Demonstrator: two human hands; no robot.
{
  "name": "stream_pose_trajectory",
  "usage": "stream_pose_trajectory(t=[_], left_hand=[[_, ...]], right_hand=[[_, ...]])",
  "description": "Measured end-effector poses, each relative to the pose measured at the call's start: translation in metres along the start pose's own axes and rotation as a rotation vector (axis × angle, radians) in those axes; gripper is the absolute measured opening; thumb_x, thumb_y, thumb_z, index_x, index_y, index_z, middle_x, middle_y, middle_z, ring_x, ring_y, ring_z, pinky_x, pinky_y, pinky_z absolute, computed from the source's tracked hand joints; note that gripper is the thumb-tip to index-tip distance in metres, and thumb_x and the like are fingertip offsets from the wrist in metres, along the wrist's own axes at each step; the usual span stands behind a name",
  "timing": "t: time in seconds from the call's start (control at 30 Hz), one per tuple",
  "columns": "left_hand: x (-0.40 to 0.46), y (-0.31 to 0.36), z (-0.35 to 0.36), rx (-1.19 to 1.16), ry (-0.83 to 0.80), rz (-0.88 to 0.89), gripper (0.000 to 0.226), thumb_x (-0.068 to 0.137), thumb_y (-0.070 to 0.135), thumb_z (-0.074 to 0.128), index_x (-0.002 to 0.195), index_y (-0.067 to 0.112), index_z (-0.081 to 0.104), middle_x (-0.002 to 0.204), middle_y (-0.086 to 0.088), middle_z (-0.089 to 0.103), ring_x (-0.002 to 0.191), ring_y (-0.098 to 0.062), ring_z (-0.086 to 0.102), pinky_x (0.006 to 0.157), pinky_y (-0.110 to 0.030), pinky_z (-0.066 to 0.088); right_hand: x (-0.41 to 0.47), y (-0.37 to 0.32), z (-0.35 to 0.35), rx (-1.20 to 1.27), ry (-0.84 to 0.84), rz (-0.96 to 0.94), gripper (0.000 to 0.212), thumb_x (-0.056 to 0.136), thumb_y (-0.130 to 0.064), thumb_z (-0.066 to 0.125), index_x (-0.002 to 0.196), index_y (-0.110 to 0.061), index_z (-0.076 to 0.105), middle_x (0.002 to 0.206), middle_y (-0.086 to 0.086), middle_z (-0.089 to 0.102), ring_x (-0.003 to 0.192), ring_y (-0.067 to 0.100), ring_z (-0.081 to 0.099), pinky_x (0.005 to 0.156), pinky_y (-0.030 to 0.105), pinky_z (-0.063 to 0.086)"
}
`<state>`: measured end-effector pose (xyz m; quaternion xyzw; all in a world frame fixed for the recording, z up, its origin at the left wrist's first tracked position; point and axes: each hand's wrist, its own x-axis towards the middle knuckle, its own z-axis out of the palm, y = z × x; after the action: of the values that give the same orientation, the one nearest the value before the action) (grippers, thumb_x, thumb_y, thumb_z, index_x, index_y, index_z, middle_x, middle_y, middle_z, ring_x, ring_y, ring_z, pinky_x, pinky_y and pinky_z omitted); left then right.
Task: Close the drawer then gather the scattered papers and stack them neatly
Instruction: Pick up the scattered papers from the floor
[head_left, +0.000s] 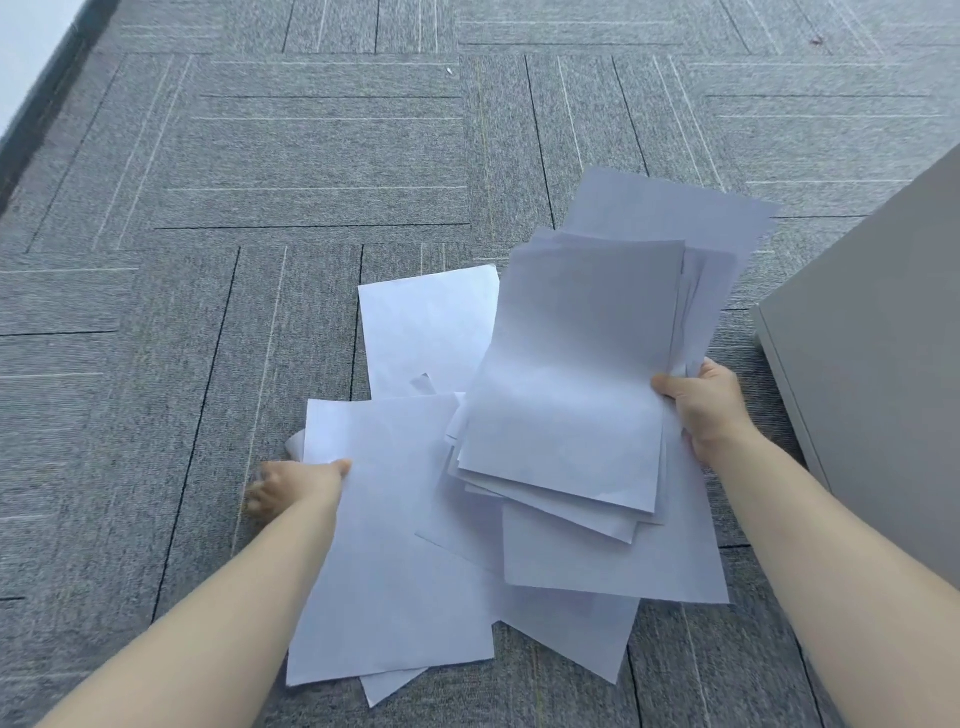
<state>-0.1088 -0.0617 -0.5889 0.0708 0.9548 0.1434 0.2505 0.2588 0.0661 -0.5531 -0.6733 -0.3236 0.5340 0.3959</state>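
Fingers of my left hand (298, 483) pinch the edge of a loose sheet (384, 545) on the carpet (156, 312); my right hand (701, 405) clamps an uneven bundle of papers (576, 374). Tilting could spill its skewed sheets. More papers lie between my hands; the grey cabinet (883, 338) stands right.

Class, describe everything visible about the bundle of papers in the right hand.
The bundle of papers is plain white, blank, thin sheets, fanned unevenly with edges and corners misaligned. The right hand pinches its right edge, thumb on top, holding it tilted above loose sheets lying on the grey carpet.
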Motion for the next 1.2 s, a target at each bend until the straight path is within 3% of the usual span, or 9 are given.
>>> stream_pose_trajectory(t=[0.17,0.33,0.5,0.63,0.7,0.77,0.87,1.0,1.2], left_hand=[[0.007,-0.007,0.005,-0.030,-0.115,0.029,0.060,0.051,0.042,0.077,0.098,0.007,0.069,0.105,-0.016,0.068,0.099,-0.040,0.060,0.088,-0.044,0.050],[-0.007,0.018,-0.003,-0.248,-0.238,0.328,0.017,0.079,0.026,0.070,0.080,0.012,0.061,0.075,-0.005,0.064,0.064,-0.026,0.058,0.056,-0.031,0.043],[0.009,0.057,0.006,-0.382,-0.201,0.360,0.026,0.074,0.035,0.071,0.073,0.013,0.058,0.078,-0.004,0.066,0.071,-0.027,0.061,0.071,-0.039,0.051],[0.017,0.092,0.032,-0.387,-0.230,0.390,0.031,0.072,0.029,0.068,0.087,0.003,0.062,0.089,-0.014,0.068,0.080,-0.032,0.063,0.073,-0.040,0.050],[0.015,0.102,0.044,-0.273,-0.165,0.367,0.029,0.076,0.027,0.067,0.093,0.004,0.064,0.103,-0.017,0.067,0.093,-0.037,0.063,0.080,-0.044,0.052],[0.007,0.109,0.053,-0.146,-0.096,0.315,0.038,0.074,0.027,0.071,0.104,0.005,0.064,0.123,-0.018,0.058,0.109,-0.038,0.056,0.092,-0.044,0.048],[-0.009,0.118,0.061,0.064,-0.038,0.253,0.074,0.068,0.033,0.080,0.126,0.000,0.048,0.142,-0.022,0.039,0.130,-0.039,0.038,0.103,-0.043,0.034],[-0.012,0.124,0.065,0.141,-0.014,0.246,0.086,0.065,0.036,0.084,0.130,-0.001,0.042,0.144,-0.025,0.037,0.133,-0.038,0.036,0.102,-0.045,0.036],[-0.003,0.123,0.069,0.060,-0.052,0.242,0.063,0.066,0.031,0.082,0.118,0.006,0.057,0.129,-0.016,0.057,0.123,-0.038,0.046,0.095,-0.044,0.041]], right_hand=[[0.000,-0.002,-0.002,0.001,0.001,-0.013,0.026,0.083,0.013,0.060,0.083,-0.013,0.064,0.082,0.007,0.069,0.085,0.027,0.064,0.097,0.054,0.051],[-0.001,-0.010,-0.010,0.018,0.037,-0.043,0.028,0.084,0.012,0.060,0.082,-0.015,0.065,0.076,-0.002,0.073,0.071,0.017,0.069,0.081,0.040,0.058],[0.008,-0.013,-0.024,0.029,0.056,-0.040,0.013,0.082,0.009,0.063,0.089,-0.002,0.064,0.074,-0.002,0.073,0.069,0.016,0.069,0.077,0.036,0.059],[0.010,-0.008,-0.031,0.058,0.042,-0.026,0.036,0.073,0.001,0.068,0.100,0.019,0.053,0.090,0.014,0.060,0.082,0.028,0.059,0.080,0.044,0.052],[0.012,-0.006,-0.034,0.022,0.027,-0.026,0.013,0.078,0.005,0.066,0.091,0.007,0.064,0.083,0.004,0.073,0.074,0.023,0.068,0.075,0.039,0.058],[0.013,-0.005,-0.038,0.002,0.030,-0.024,0.025,0.083,0.009,0.061,0.087,-0.013,0.070,0.078,-0.005,0.077,0.069,0.016,0.072,0.070,0.034,0.060],[0.014,-0.003,-0.043,-0.004,0.032,-0.031,0.029,0.084,0.011,0.059,0.088,-0.015,0.070,0.076,-0.006,0.077,0.068,0.012,0.073,0.067,0.031,0.061],[0.015,-0.001,-0.046,0.002,0.037,-0.035,0.029,0.084,0.011,0.059,0.089,-0.016,0.070,0.077,-0.007,0.077,0.070,0.012,0.073,0.069,0.030,0.060],[0.017,0.000,-0.037,0.031,0.040,-0.038,0.029,0.085,0.011,0.060,0.088,-0.016,0.069,0.076,-0.008,0.077,0.072,0.013,0.073,0.072,0.032,0.061]])
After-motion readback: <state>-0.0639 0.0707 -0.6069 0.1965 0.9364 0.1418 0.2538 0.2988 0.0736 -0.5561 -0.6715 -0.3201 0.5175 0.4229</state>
